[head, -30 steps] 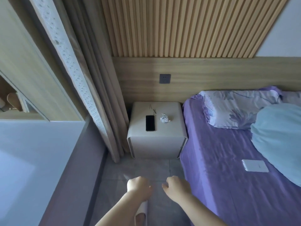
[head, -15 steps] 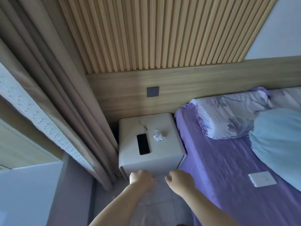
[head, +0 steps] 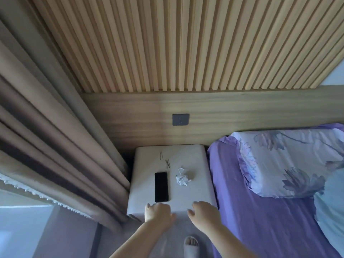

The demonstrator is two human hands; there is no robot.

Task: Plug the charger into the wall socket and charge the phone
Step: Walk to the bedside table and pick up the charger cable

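A black phone (head: 161, 187) lies face up on the white bedside table (head: 197, 190), towards its left side. Right of the phone sits a white charger with its cable bundled up (head: 182, 177). A grey wall socket (head: 180, 119) is set in the wooden panel above the table. My left hand (head: 158, 214) hovers at the table's front edge, just below the phone, fingers loosely curled and holding nothing. My right hand (head: 203, 213) hangs beside it at the front right corner, fingers apart and empty.
A few thin hairpins (head: 166, 162) lie behind the phone. Heavy brown curtains (head: 55, 146) hang close on the left. A bed with a purple sheet (head: 260, 211) and a floral pillow (head: 284, 162) borders the table on the right. My slippered foot (head: 190, 246) stands below.
I have stepped closer; the table, phone and charger now sit larger and lower in view. Both hands have reached the table's front edge, still empty.
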